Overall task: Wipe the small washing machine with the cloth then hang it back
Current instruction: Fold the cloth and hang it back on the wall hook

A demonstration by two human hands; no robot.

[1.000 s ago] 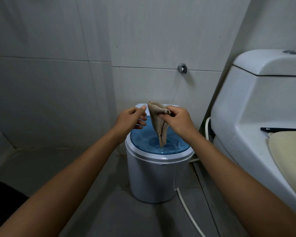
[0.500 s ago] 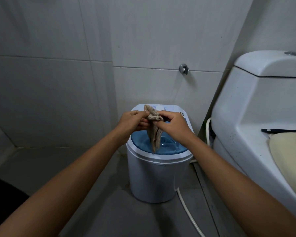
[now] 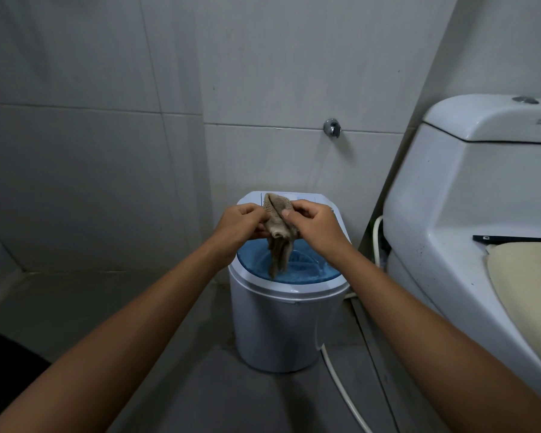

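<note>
Looks like the wiping hasn't really started. Both hands are up over the small washing machine (image 3: pixel 286 307), left hand (image 3: pixel 239 228) and right hand (image 3: pixel 314 228) each pinching the bunched cloth (image 3: pixel 277 226) with curled fingers, its tail dangling just above the blue lid (image 3: pixel 306 270) (can't tell if it touches). So wipe and hang-back are both left. Room's tight: toilet (image 3: pixel 450 214) close on the right, wall right behind, open floor (image 3: pixel 138 307) to the left.

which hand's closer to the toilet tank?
Right. The right hand grips the cloth on the side toward the toilet tank; the left hand grips it from the far side, farther from the tank.
</note>
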